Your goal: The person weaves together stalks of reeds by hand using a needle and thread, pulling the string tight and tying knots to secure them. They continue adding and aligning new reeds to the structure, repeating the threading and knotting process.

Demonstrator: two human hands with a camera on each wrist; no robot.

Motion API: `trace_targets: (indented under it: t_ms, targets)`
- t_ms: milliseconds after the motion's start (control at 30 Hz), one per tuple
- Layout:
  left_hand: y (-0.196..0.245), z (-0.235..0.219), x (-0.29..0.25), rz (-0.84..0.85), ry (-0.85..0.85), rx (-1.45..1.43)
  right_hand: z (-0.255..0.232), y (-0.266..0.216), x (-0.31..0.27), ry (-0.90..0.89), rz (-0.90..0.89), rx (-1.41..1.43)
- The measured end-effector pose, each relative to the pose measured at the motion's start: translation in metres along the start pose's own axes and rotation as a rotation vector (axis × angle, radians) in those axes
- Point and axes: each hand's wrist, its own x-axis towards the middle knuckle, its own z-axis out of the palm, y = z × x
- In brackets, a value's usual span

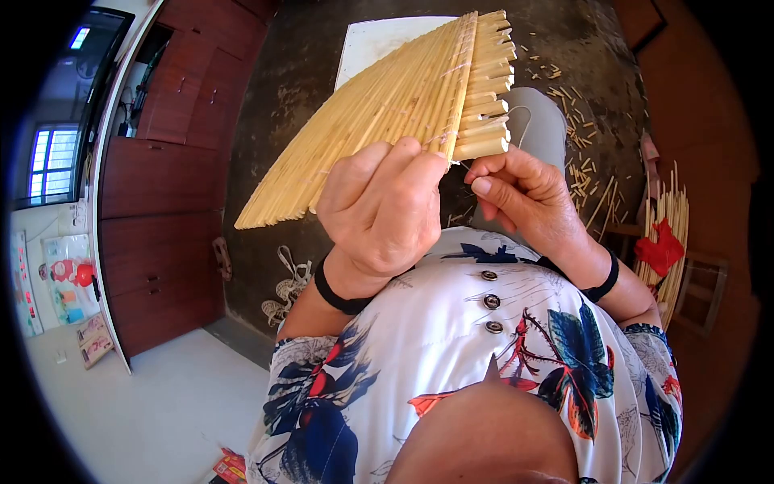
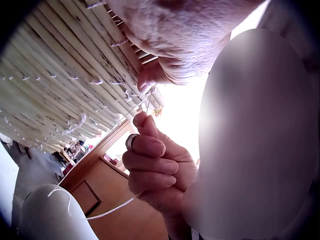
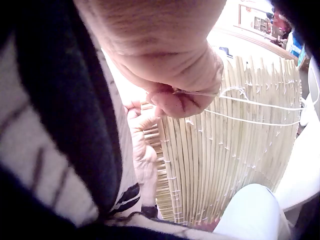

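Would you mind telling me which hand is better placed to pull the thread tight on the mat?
The right hand, probably: it pinches the thread at the mat's edge, while the left hand grips the mat and steadies it.

Short cut stick offcuts (image 1: 577, 129) are seen scattered over the dark floor (image 1: 298, 73). A bundle of long sticks (image 1: 673, 218) with a red cloth (image 1: 659, 248) on it is seen at the right. Brown wooden cabinets (image 1: 165, 185) are seen at the left, a window (image 1: 52, 161) beyond. A pair of sandals (image 1: 286, 286) is seen beside the cabinets. A white board (image 1: 372, 40) lies on the floor.
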Motion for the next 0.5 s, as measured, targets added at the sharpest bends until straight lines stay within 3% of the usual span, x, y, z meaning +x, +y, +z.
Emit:
trace_targets:
  t_ms: [400,500]
  targets:
    - [0.002,0.002,0.001,0.037,-0.039,0.025,0.005,0.019,0.002,0.007,-0.173,0.070]
    - [0.003,0.000,0.002,0.044,-0.058,0.022,0.005,0.020,0.003,0.007,-0.146,0.110]
